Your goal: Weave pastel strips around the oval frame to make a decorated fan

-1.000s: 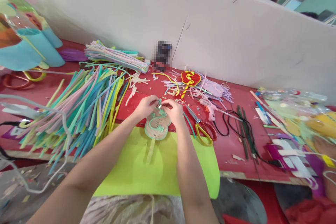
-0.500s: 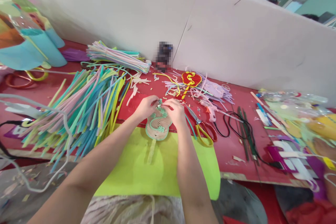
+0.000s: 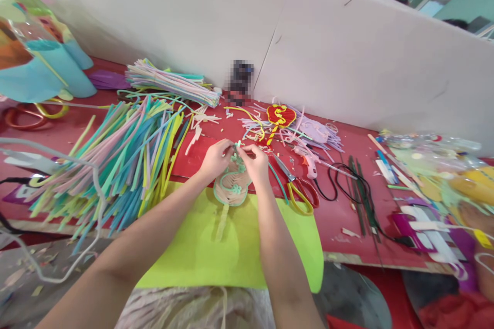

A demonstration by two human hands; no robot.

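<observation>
A beige fan-shaped craft with mint-green edging and curled green trim lies with its stick pointing toward me. Above its far end, my left hand and my right hand meet with fingertips pinched. Between them is a small green pipe cleaner piece, its tip poking up. My fingers cover the rest of that piece and the fan's top. Scissors with red and yellow handles lie right of my right hand, beside a teal pipe cleaner.
A big heap of pastel pipe cleaners spreads at left, with a second bundle behind it. A red and yellow fan lies at the back. A pink glue gun with a black cord is at right. A yellow-green sheet hangs over the front edge.
Both hands have risen slightly off the fan's trim, and the fingertips have turned. The small green piece now points upward between them. The fan stays almost where it was.
</observation>
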